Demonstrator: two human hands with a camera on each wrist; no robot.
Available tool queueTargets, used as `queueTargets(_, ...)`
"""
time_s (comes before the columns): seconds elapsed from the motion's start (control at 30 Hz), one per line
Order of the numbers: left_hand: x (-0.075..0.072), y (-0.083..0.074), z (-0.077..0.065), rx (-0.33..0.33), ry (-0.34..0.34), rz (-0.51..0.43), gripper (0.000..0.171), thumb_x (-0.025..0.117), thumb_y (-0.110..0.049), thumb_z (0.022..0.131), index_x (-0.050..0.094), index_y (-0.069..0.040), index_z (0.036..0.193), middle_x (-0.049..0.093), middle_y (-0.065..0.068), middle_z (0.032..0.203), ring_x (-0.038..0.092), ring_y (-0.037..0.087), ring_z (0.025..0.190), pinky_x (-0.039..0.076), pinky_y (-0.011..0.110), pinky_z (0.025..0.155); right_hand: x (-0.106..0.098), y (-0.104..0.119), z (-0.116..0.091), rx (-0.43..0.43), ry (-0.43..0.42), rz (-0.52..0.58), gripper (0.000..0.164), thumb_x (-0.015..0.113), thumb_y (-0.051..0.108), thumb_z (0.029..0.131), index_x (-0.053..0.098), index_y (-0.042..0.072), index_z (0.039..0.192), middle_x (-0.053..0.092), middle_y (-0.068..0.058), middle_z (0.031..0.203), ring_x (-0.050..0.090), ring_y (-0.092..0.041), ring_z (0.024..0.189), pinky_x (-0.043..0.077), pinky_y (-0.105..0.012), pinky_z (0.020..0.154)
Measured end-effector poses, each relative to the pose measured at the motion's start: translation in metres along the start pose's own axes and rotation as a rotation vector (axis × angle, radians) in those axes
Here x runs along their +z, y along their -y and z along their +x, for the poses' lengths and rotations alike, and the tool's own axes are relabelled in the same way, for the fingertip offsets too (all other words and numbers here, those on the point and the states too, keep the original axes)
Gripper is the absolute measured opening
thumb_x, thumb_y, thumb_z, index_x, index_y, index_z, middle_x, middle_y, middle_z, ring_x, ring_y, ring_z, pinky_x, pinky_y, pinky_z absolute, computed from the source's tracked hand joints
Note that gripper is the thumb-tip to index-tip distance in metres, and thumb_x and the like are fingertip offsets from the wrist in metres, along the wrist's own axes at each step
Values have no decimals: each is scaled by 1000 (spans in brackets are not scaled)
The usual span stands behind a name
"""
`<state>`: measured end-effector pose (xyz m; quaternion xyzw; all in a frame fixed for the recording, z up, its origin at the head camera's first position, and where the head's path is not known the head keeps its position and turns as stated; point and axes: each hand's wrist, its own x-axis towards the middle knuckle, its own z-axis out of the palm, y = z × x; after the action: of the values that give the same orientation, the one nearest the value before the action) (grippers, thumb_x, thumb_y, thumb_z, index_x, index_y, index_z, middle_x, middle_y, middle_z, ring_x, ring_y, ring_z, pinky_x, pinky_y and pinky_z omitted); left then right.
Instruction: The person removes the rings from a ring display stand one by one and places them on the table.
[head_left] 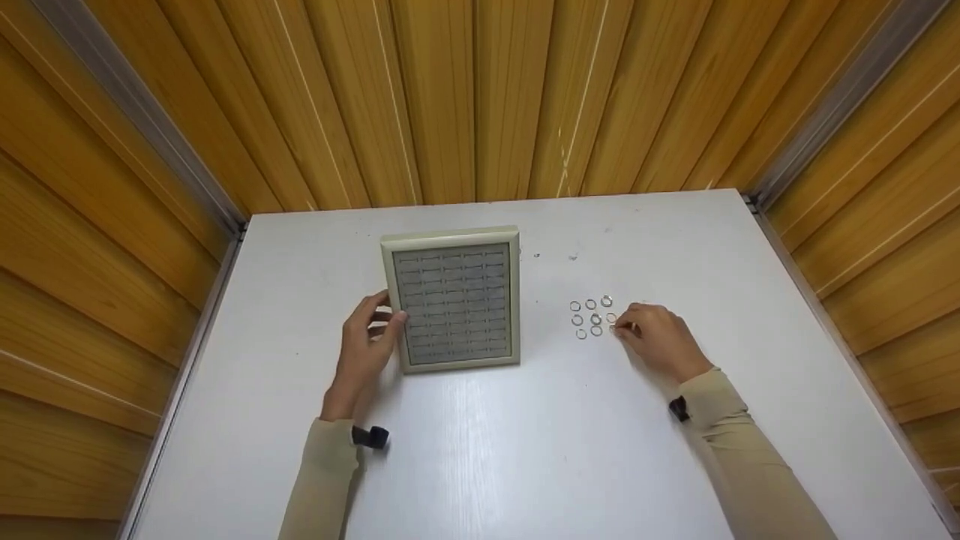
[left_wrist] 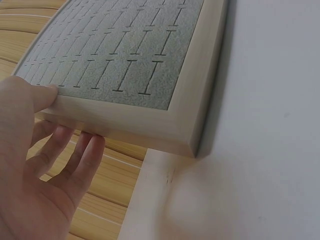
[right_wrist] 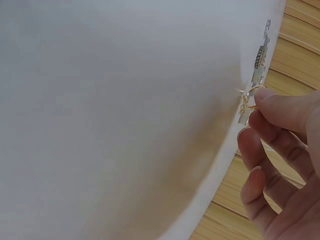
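Observation:
A ring display board [head_left: 451,239] with a pale frame and a grey slotted foam face [head_left: 454,304] is held raised on the white table, its face toward me. My left hand [head_left: 366,341] grips its left side, with the thumb on the front of the frame and the fingers behind it. No ring shows in the slots. To the right, my right hand [head_left: 660,341] pinches a gold-coloured ring [right_wrist: 247,103] between thumb and forefinger. Several rings [head_left: 577,320] lie in a loose grid on the table beside the right fingertips.
Small clear or shiny bits [head_left: 573,257] lie on the white table [head_left: 465,465] beyond the rings. Wood-patterned panels [head_left: 442,97] stand along the back and both sides. Each wrist wears a small black device, such as the one [head_left: 379,437] on the left.

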<state>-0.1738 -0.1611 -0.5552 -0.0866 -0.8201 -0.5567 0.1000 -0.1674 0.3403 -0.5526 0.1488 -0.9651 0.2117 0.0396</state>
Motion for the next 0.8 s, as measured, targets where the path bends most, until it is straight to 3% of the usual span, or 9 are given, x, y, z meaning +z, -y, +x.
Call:
queueTargets(0.4, -4, 1, -6, -2, -1, -2, 43, 67, -36, 107, 61, -22, 148, 66, -1, 129, 70, 19, 111, 64, 38, 96, 0, 3, 2, 8, 123, 2, 8, 77, 9, 99, 83, 10, 104, 76, -2, 103, 71, -22, 95, 62, -42, 84)
queueTargets(0.63, -8, -3, -6, 7, 4, 0, 43, 70, -30, 106, 62, -19, 147, 67, 4, 130, 71, 24, 109, 64, 42, 94, -5, 5, 1, 27, 173, 23, 10, 75, 10, 100, 81, 9, 107, 76, -5, 106, 72, -28, 103, 61, -50, 94)
queueTargets(0.8, -8, -4, -4, -3, 35, 6, 45, 71, -31, 106, 61, -18, 148, 66, 5, 131, 70, 24, 110, 64, 44, 95, -7, 2, 1, 41, 200, 36, 11, 73, 9, 101, 81, 9, 108, 77, -6, 108, 72, -29, 104, 61, -51, 95)
